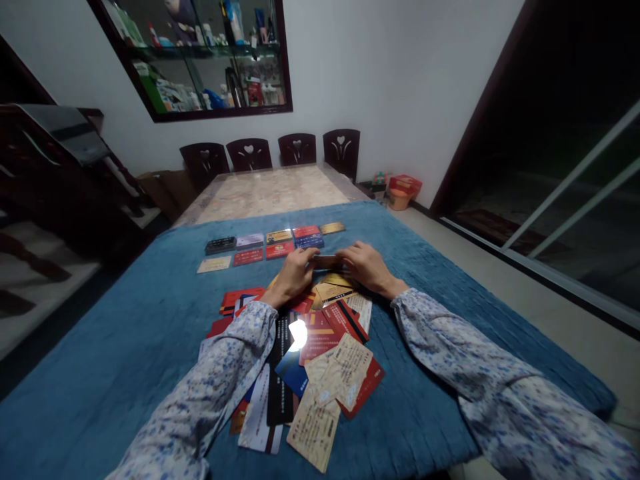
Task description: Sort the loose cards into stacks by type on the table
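Between my two hands is a small stack of cards [327,263], seen edge-on just above the pile. My left hand [296,272] grips its left end with curled fingers. The right end is held by my right hand [366,265], fingers bent round it. Below and nearer to me spreads a loose, overlapping heap of cards: red cards [317,337], a black card [280,390], a blue card [293,373] and beige printed cards [314,427]. A bright glare hides part of the heap. Which card faces the stack shows cannot be made out.
Beyond my hands, sorted cards lie in two rows, among them a black stack [221,245], a red card [249,257] and a gold card [333,228]. A blue cloth [150,320] covers the near part of the marble-patterned table [270,190]. Several dark chairs [297,148] stand behind it.
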`<control>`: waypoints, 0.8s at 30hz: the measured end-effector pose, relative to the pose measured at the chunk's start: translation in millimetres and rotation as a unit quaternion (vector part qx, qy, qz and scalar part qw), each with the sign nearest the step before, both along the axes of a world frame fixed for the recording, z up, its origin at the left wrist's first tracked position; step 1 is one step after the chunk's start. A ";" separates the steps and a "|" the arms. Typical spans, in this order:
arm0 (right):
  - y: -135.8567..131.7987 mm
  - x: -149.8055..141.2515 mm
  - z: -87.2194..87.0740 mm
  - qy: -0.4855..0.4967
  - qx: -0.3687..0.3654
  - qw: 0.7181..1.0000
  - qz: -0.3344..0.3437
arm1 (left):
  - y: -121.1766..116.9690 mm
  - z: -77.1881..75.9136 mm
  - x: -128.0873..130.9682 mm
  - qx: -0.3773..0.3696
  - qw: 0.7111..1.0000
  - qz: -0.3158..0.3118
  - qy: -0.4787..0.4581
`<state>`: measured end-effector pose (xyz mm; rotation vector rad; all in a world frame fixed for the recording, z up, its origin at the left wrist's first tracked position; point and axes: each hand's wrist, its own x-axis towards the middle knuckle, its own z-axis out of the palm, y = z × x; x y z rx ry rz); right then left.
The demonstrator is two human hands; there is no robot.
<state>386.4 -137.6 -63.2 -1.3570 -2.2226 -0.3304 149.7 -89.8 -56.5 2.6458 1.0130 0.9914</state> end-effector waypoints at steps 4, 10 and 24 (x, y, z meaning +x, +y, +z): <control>1.2 0.5 2.2 0.003 -0.028 1.000 0.005 | -1.2 1.3 0.1 -0.025 0.999 0.028 0.024; -0.7 -6.4 1.3 0.046 -0.032 0.998 -0.023 | -3.6 3.9 1.0 -0.052 0.993 0.087 0.061; 3.1 -8.6 -6.5 0.027 -0.048 0.998 -0.009 | -13.5 10.0 3.9 -0.054 0.978 0.123 0.161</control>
